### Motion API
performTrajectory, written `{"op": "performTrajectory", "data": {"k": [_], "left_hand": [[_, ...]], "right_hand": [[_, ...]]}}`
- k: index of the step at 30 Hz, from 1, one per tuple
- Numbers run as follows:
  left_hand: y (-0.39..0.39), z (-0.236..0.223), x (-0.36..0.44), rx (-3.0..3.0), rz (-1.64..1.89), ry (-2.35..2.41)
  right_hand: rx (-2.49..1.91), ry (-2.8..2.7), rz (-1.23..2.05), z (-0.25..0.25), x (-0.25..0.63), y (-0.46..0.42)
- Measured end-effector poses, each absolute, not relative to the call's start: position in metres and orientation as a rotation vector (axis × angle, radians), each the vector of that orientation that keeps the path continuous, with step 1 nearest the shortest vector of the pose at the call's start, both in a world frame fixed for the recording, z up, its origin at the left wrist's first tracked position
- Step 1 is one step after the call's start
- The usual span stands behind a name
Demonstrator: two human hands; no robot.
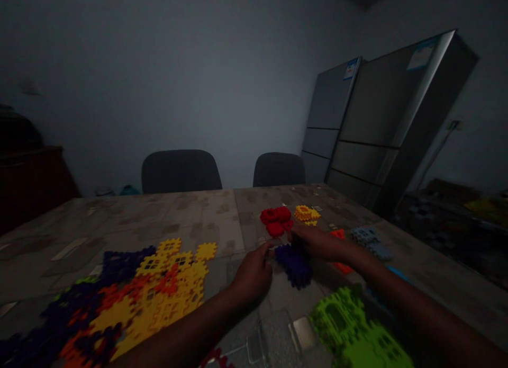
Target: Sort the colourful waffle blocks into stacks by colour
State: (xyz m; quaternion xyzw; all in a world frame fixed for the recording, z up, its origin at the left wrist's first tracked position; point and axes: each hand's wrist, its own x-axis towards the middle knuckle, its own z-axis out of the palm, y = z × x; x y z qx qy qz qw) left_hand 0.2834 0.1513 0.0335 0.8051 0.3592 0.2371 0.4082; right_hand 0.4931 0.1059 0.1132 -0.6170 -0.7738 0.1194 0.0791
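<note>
A pile of red notched plastic building pieces (277, 220) lies on the table in front of my hands. My right hand (315, 243) reaches to the near right edge of this pile, its fingers curled in and red showing at the tips. Close by on the left, my left hand (254, 272) has its fingers bent together, tips pointing at the near side of the red pile; what they pinch, if anything, is too dark to make out. Between and below both hands sits a stack of dark purple building pieces (296, 266).
Mixed yellow building pieces (170, 294), orange and purple ones spread over the left. Green pieces (353, 325) lie at the near right, grey-blue pieces (371, 242) and yellow ones (306, 213) farther off. Two chairs (180, 171) stand behind the patterned table (214, 214).
</note>
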Motion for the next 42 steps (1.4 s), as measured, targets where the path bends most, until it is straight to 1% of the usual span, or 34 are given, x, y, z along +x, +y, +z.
{"op": "performTrajectory", "data": {"k": [5, 10, 17, 34, 42], "left_hand": [[0.146, 0.033, 0.278, 2.042, 0.571, 0.892], [0.142, 0.033, 0.278, 2.039, 0.577, 0.835], [0.140, 0.041, 0.282, 2.040, 0.564, 0.818], [0.144, 0.032, 0.282, 2.062, 0.593, 0.743], [0.142, 0.030, 0.280, 2.060, 0.586, 0.727]], "right_hand": [[-1.969, -2.288, 0.309, 0.112, 0.498, 0.118], [-2.229, -2.192, 0.261, 0.115, 0.514, 0.113], [-2.490, -2.081, 0.307, 0.115, 0.520, 0.106], [-2.532, -2.067, 0.292, 0.116, 0.512, 0.113], [-2.500, -2.166, 0.365, 0.105, 0.497, 0.126]]}}
